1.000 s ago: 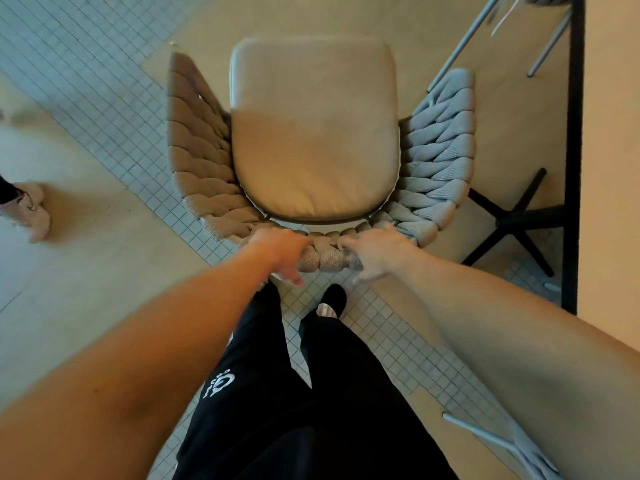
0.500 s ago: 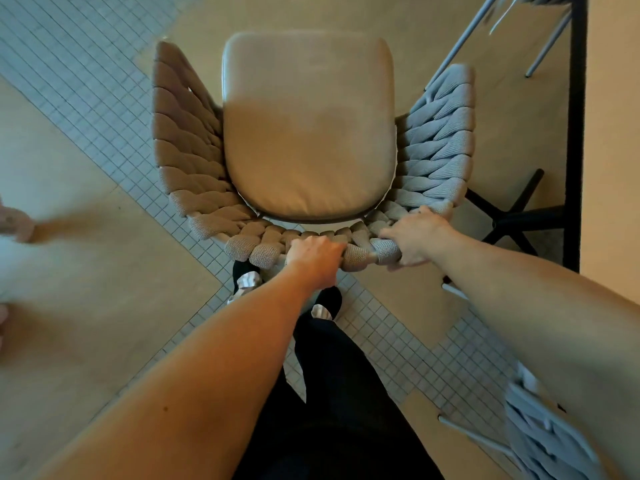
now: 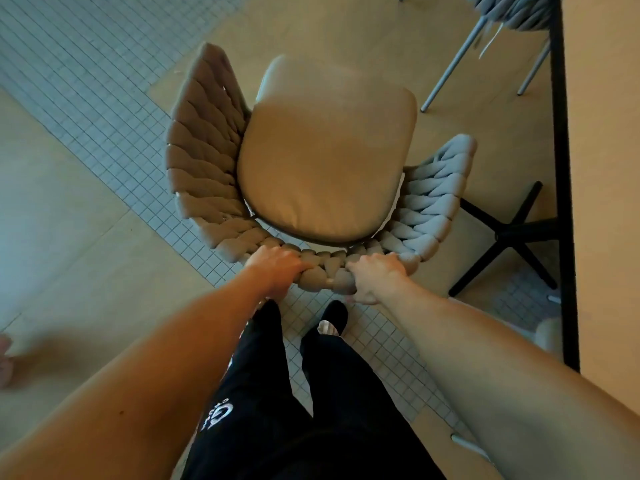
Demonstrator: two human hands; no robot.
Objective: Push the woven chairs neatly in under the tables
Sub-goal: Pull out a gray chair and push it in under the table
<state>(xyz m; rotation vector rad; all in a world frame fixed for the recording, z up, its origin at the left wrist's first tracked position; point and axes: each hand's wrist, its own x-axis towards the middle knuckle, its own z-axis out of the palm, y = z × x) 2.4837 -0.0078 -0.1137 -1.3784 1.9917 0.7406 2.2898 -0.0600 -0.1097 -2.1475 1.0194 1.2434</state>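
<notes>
Mid-push: left hand [image 3: 277, 268] and right hand [image 3: 375, 277] both grip woven chair [image 3: 207, 161] backrest (2 hands curled over rim). Next: swing toward table [image 3: 602, 168], slide under.

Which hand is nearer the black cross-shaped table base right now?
Right. The right hand grips the woven chair back toward the side of the table base; the left hand grips the same back rim farther from it.

We are counting two woven chairs: one [image 3: 207, 157] just left of the table [image 3: 602, 168], a second [image 3: 512, 12] beside it farther off. We are seeing one table and two hands, left hand [image 3: 277, 271] and right hand [image 3: 375, 277].
</notes>
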